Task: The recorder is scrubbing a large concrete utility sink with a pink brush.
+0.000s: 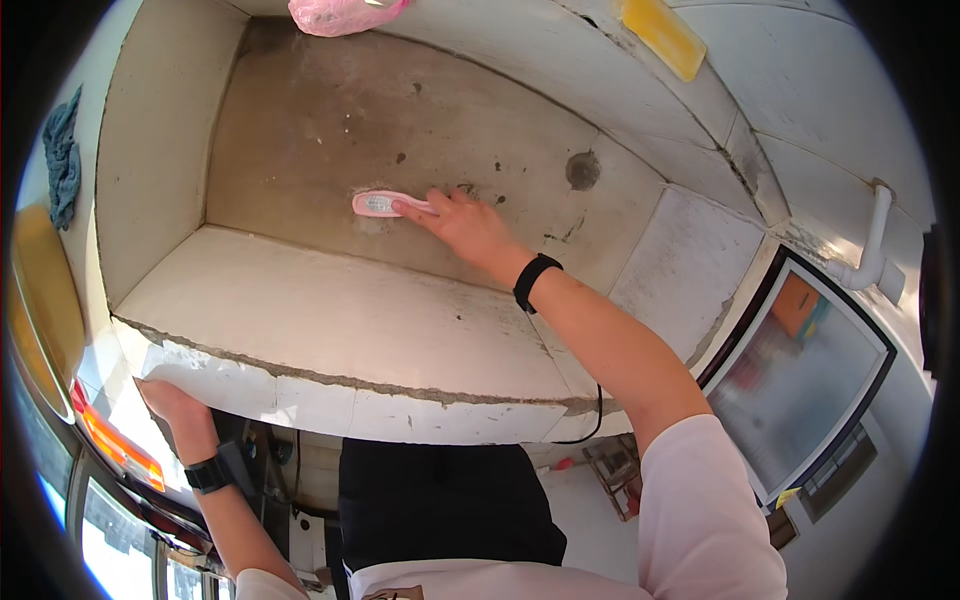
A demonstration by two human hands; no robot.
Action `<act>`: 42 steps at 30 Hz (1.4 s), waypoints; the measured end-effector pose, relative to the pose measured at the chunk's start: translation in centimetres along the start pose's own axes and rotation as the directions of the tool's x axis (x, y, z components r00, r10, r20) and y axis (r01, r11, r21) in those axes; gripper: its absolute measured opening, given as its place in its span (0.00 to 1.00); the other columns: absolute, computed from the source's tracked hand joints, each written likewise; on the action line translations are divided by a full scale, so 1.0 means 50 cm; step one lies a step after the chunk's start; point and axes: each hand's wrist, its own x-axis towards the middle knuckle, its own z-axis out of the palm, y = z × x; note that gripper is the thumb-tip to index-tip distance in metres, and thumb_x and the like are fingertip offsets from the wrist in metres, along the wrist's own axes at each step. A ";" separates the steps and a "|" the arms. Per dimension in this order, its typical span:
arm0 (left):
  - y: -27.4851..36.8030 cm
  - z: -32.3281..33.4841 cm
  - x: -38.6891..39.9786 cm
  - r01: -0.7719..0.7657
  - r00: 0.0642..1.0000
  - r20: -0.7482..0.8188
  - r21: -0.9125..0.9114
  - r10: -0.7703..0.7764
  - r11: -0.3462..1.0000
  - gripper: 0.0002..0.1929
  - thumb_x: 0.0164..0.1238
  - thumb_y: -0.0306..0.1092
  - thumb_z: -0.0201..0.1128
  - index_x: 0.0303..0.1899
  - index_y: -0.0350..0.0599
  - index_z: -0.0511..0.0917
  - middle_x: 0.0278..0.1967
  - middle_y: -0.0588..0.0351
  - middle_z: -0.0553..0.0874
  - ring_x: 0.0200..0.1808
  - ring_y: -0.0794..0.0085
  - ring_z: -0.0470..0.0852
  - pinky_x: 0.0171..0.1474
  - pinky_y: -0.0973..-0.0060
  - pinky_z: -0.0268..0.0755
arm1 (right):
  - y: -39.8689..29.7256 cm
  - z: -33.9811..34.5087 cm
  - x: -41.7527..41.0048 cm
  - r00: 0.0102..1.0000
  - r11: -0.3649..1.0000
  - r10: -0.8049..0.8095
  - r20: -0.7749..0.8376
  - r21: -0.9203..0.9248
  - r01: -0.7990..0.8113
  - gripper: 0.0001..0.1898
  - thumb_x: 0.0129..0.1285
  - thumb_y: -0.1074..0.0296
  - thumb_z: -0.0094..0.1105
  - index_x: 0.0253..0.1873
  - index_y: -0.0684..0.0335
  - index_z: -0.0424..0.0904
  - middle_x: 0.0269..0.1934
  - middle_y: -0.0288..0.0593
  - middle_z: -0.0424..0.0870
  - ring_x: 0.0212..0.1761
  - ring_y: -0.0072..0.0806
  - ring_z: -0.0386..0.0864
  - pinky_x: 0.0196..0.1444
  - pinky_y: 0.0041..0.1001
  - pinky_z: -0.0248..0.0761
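My right hand (465,225) reaches down into a deep tiled sink basin (337,292) and grips the handle of a pink scrubbing brush (377,203). The brush lies against the stained basin floor, left of a round dark drain (583,171). Dark specks and small marks are scattered over the floor around it. At the basin's near left corner, my left hand (174,409) rests on the white tiled rim with nothing visible in it; its fingers are partly hidden, so their pose is unclear.
A pink plastic bag (341,16) hangs at the far wall, and a yellow slab (664,37) lies on the far ledge. A dark blue cloth (63,159) and a yellow basin (49,307) are at left. A black-framed glass panel (799,375) stands at right, near a white pipe (874,236).
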 end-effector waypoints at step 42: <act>0.007 0.045 -0.056 0.006 0.979 -0.201 -0.107 -0.028 0.994 0.29 0.85 0.55 0.37 0.72 0.44 0.66 0.70 0.56 0.72 0.69 0.62 0.72 0.71 0.67 0.65 | 0.040 -0.058 -0.187 0.808 0.807 0.588 -0.037 0.098 -0.583 0.43 0.67 0.83 0.48 0.84 0.44 0.47 0.49 0.57 0.71 0.42 0.55 0.81 0.42 0.45 0.78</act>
